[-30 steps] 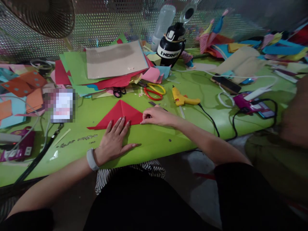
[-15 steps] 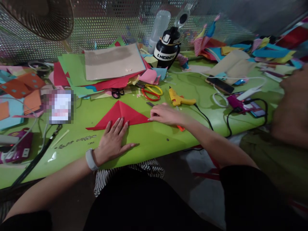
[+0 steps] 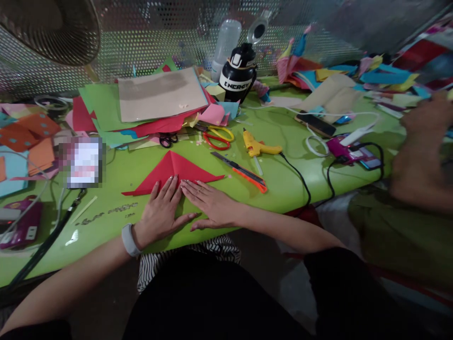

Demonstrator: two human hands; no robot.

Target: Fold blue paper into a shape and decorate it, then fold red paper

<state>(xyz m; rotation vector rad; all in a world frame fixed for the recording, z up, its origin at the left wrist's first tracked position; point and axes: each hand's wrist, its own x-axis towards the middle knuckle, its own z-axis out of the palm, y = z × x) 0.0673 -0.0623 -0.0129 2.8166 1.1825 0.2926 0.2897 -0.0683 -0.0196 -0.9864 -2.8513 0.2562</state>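
Note:
A sheet of red paper (image 3: 172, 165), folded into a triangle with its peak pointing away from me, lies on the green table (image 3: 219, 215). My left hand (image 3: 161, 210) rests flat with its fingertips on the paper's near edge. Beside it, my right hand (image 3: 210, 200) also lies flat, fingers stretched over the same edge right of the middle. Neither hand grips anything. To the right of the paper is an orange utility knife (image 3: 244, 174). A yellow glue gun (image 3: 260, 145) and scissors with red and yellow handles (image 3: 218, 136) lie just beyond.
A paper stack (image 3: 161, 97) and a black bottle (image 3: 238, 73) stand at the back. At left are a phone with a blurred screen (image 3: 85, 163) and orange paper pieces (image 3: 28, 130). A purple power strip (image 3: 341, 148) and another person's arm (image 3: 421, 146) are at right.
My right hand has moved left from the paper's right corner to its near edge beside my left hand, uncovering the utility knife. My left hand has stayed on the paper.

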